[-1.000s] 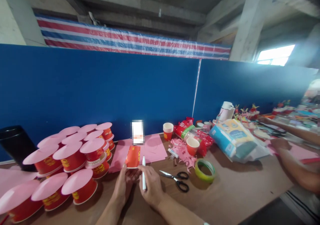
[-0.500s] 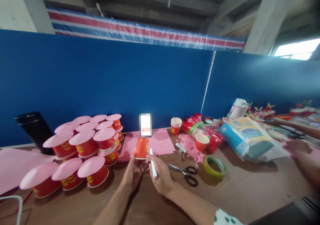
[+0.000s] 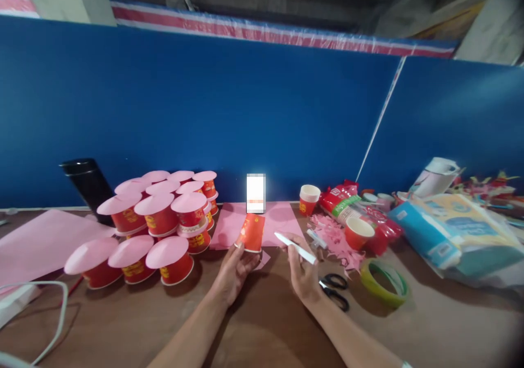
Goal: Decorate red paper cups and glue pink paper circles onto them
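Observation:
My left hand point(image 3: 236, 274) is closed around the lower part of a red paper cup point(image 3: 251, 232) with yellow print, its wide rim toward me. In my right hand point(image 3: 303, 275) is a white marker pen point(image 3: 302, 251), its tip pointing up and left, apart from the cup. Pink paper sheets point(image 3: 229, 223) lie behind the cup, and a phone with a blurred-out screen point(image 3: 256, 193) stands upright at their back edge. Close to my right hand are scissors point(image 3: 336, 282) with black handles, the blades partly hidden by the hand.
Several red cups topped with pink paper discs point(image 3: 167, 259) stand at left, before a black bottle point(image 3: 88, 188). On the right are a cup point(image 3: 359, 232), pink paper scraps point(image 3: 335, 237), yellow-green tape point(image 3: 382, 294), packaged cups point(image 3: 344, 204) and a blue-and-yellow package point(image 3: 454, 226).
My right hand with the marker pen has moved away from the cup to the right. The cup is now tilted in my left hand. The view has shifted.

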{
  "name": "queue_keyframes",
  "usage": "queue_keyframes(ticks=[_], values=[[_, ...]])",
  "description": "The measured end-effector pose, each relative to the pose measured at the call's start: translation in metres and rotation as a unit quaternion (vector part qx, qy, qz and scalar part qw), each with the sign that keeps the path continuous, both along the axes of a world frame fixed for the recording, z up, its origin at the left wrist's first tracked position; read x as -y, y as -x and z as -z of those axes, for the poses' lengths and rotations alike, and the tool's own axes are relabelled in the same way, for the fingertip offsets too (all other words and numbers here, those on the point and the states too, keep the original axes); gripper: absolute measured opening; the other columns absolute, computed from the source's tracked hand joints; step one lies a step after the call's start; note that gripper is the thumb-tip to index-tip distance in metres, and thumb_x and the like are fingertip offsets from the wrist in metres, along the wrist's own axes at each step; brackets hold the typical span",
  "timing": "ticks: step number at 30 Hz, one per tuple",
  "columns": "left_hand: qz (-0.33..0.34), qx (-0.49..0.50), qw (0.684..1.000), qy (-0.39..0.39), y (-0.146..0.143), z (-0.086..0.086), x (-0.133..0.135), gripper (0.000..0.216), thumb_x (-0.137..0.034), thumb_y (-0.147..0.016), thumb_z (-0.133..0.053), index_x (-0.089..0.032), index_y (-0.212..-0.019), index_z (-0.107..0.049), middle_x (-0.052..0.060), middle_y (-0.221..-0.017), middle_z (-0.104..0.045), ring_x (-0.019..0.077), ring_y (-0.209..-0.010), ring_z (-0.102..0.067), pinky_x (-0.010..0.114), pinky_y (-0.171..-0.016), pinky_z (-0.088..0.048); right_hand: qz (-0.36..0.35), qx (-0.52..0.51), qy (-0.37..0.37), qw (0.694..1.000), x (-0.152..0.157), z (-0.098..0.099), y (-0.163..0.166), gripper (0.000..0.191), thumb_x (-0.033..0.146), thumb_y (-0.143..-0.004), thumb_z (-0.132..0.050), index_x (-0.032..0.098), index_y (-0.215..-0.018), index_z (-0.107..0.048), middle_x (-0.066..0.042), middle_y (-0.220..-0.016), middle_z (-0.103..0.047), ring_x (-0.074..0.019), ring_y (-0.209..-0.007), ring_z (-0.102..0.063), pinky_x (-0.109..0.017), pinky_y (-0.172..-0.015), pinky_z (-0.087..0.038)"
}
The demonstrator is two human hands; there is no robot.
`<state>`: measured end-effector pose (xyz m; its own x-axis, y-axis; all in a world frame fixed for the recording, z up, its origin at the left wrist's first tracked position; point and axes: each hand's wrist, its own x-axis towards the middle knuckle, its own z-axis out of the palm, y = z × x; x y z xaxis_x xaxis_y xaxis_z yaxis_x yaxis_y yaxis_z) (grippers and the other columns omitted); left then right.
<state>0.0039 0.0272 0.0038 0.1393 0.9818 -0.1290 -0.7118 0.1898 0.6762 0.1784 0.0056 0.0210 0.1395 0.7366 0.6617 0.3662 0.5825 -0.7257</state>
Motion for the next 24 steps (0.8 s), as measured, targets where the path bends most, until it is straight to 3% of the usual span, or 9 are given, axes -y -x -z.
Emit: queue_keyframes(ticks=[6, 14, 18, 24], values=[[-0.019, -0.001, 1.000, -0.016, -0.002, 0.001, 0.000, 0.036, -0.027, -0.070, -0.076, -0.016, -0.101, -0.061, 0.008, -0.100, -0.069, 0.0227, -0.093, -0.066, 0.038, -0.087, -0.051, -0.011, 0.016, 0.009, 1.000, 0.012, -0.003, 0.006, 0.017, 0.027, -0.096, -0.043, 0.018, -0.098, -0.057, -0.006, -0.086, -0.064, -0.0168, -0.079, -0.062, -0.029, -0.072, -0.053], [-0.007, -0.031, 0.999, -0.031, -0.006, -0.005, 0.004, 0.055, -0.020, -0.068, -0.077, -0.020, -0.119, -0.056, 0.009, -0.111, -0.066, 0.0222, -0.100, -0.064, 0.038, -0.093, -0.047, -0.026, 0.096, -0.028, 0.995, 0.017, -0.008, 0.008, 0.015, 0.022, -0.093, -0.045, 0.020, -0.098, -0.058, -0.006, -0.084, -0.064, -0.0184, -0.078, -0.063, -0.032, -0.073, -0.053], [-0.006, -0.032, 0.999, -0.025, -0.005, -0.005, 0.004, 0.046, -0.019, -0.071, -0.073, -0.019, -0.115, -0.058, 0.009, -0.110, -0.067, 0.0232, -0.099, -0.064, 0.037, -0.091, -0.049, -0.022, 0.106, -0.036, 0.994, 0.017, -0.011, 0.009, 0.014, 0.020, -0.092, -0.045, 0.020, -0.097, -0.058, -0.006, -0.083, -0.065, -0.0179, -0.076, -0.063, -0.031, -0.073, -0.053], [0.024, 0.001, 1.000, 0.004, 0.000, 0.001, 0.000, 0.027, -0.031, -0.080, -0.064, -0.015, -0.101, -0.062, 0.010, -0.103, -0.069, 0.0236, -0.094, -0.065, 0.042, -0.092, -0.048, -0.016, 0.110, -0.050, 0.993, 0.019, -0.013, 0.010, 0.013, 0.020, -0.092, -0.046, 0.021, -0.098, -0.058, -0.006, -0.084, -0.066, -0.0187, -0.076, -0.063, -0.032, -0.071, -0.053]])
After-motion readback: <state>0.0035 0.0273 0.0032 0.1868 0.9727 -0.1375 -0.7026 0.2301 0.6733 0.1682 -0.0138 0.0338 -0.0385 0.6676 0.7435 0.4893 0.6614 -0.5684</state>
